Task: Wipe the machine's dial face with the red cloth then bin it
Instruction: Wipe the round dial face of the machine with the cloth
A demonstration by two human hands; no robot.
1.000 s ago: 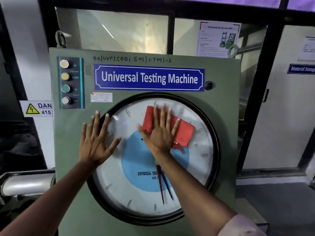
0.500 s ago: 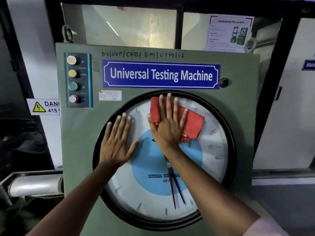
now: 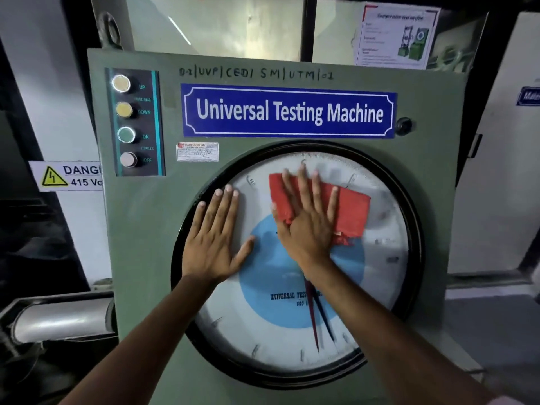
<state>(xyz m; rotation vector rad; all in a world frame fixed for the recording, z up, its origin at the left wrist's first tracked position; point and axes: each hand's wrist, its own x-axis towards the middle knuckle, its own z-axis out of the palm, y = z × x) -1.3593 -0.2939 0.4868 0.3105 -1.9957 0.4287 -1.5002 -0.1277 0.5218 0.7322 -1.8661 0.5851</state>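
Observation:
The round dial face (image 3: pixel 263 331) fills the lower front of the green machine (image 3: pixel 140 229); it is white with a blue centre, a black rim, and red and black needles pointing down. A red cloth (image 3: pixel 352 211) lies flat on the upper part of the dial. My right hand (image 3: pixel 306 226) presses on the cloth with fingers spread, covering its left half. My left hand (image 3: pixel 213 244) rests flat and bare on the dial's left side, fingers up, holding nothing. No bin is in view.
A blue "Universal Testing Machine" nameplate (image 3: pixel 289 111) sits above the dial. Several round buttons (image 3: pixel 125 121) are at the panel's upper left. A danger voltage sign (image 3: pixel 67 175) and a grey metal cylinder (image 3: pixel 61 320) are at left. A white door (image 3: pixel 496 171) stands at right.
My left hand slid right from the green panel onto the dial's left side. My right hand stayed pressed on the cloth, shifting slightly across the upper dial. The view moved closer.

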